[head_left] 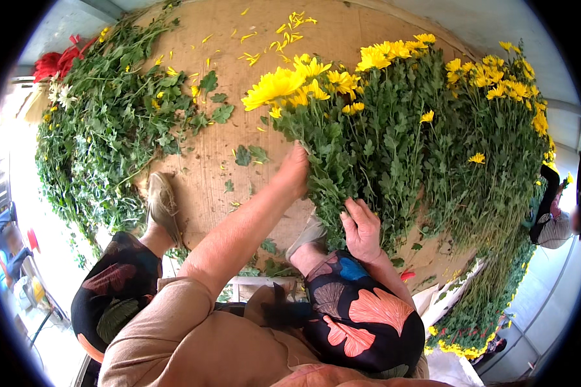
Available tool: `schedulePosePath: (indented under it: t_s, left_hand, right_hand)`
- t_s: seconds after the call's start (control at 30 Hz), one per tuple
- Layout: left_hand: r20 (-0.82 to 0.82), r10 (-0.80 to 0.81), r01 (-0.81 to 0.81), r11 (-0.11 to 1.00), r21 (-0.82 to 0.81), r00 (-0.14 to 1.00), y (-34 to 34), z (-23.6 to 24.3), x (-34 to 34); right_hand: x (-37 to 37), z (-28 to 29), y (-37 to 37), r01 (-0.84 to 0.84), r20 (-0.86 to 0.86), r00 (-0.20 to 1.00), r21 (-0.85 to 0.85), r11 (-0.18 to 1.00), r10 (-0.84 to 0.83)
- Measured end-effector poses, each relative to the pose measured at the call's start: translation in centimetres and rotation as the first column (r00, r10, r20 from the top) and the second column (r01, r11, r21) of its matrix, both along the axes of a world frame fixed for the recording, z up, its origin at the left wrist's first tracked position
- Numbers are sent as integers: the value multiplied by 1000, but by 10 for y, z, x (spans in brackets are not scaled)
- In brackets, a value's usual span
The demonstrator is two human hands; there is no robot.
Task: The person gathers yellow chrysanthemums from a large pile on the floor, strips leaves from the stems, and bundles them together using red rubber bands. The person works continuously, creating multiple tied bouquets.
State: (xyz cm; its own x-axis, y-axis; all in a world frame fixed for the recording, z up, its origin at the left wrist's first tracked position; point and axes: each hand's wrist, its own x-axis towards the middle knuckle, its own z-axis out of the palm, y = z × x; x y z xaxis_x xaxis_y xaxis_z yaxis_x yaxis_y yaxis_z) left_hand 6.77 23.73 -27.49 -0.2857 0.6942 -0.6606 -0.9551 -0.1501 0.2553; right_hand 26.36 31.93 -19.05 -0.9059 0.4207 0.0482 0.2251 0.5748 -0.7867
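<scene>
In the head view, the left hand (295, 169) gripped a leafy yellow-flowered bunch (329, 151) near the middle of the cardboard (203, 164); the right hand (361, 227), fingers bent, was at its lower leaves, its grip unclear. Leafy greens (106, 132) lay along the cardboard's left edge, flowering stems (474, 142) toward its right.

Head camera: is looking steeply down from head height
Left hand (295, 169), right hand (363, 230): are showing at close range

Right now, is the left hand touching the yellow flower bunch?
Touching: the head view shows the left hand against the flower bunch, fingertips hidden among its leaves.
</scene>
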Motion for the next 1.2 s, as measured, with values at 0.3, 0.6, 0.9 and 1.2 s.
schedulePosePath:
  t_s: [0.3,0.6,0.9,1.2]
  left_hand:
    - [-127,23,-14,997,69,992,-1,20,2]
    - [-173,-9,53,966,252,985,-14,14,3]
    - [-142,53,-61,997,-50,988,-20,27,1]
    - [-122,-32,39,998,53,992,-34,25,-9]
  right_hand:
    - [1,0,0,71,-33,997,-92,993,-74]
    - [2,0,-2,25,18,1000,-114,993,-23]
    - [-20,19,11,-85,208,974,-17,996,87]
    - [-39,-26,73,216,75,950,545,810,-303]
